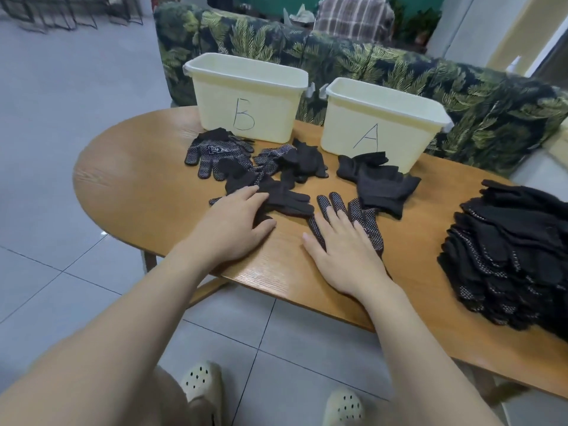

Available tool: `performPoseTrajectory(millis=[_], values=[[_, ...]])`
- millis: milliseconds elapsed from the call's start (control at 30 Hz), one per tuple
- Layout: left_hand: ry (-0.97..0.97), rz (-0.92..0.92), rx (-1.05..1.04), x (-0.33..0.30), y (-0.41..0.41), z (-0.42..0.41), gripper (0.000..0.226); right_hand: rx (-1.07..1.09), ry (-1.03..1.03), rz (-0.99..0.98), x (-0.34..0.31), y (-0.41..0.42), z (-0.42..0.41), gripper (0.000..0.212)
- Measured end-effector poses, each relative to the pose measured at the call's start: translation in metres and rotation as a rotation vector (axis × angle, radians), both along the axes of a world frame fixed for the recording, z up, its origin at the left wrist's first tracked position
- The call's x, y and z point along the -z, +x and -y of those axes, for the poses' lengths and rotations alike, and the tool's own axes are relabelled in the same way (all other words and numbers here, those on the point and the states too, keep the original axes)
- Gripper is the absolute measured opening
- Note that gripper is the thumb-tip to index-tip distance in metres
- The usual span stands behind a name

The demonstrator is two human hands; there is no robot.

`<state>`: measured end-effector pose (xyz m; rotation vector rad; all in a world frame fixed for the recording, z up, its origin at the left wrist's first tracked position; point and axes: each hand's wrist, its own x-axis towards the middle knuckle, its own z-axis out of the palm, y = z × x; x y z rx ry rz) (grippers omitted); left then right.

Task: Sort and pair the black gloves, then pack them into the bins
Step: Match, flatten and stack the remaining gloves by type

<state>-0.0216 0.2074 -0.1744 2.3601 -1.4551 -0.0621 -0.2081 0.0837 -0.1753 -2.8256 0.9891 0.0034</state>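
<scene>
Right hand: my right hand (344,256) lay spread and flat, fingers straight, pressing a dotted glove (353,216) onto the table (129,179), I judged to smooth it for matching.
Left hand: my left hand (236,222) rested with fingers extended on a plain glove (285,199), apparently holding it in place.
Loose gloves: a mixed heap (276,161) of dotted and plain gloves lay just beyond my left hand; plain gloves (378,179) lay in front of bin A, likely already grouped by type.
Stack: a large pile (510,259) waited at the table's right end, well apart, seemingly unsorted.
Bins: bin B (246,96) and bin A (381,121) stood at the far edge, handwritten letters facing me.
Print: one dotted glove (215,150) bore a white mark I could not read.
</scene>
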Motion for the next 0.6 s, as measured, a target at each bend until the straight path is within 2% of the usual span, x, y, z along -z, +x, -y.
performPoseTrajectory(millis=[233, 367, 600], values=[[-0.151, 0.046, -0.074, 0.001, 0.002, 0.01, 0.053, 0.008, 0.042, 0.009, -0.007, 0.009, -0.007, 0.07], [-0.207, 0.067, -0.134, 0.002, 0.002, 0.016, 0.054, 0.005, 0.064, 0.016, -0.012, -0.001, -0.027, 0.069], [-0.218, 0.141, -0.177, -0.001, -0.003, 0.019, 0.025, 0.055, 0.045, 0.028, -0.012, -0.01, -0.043, 0.069]])
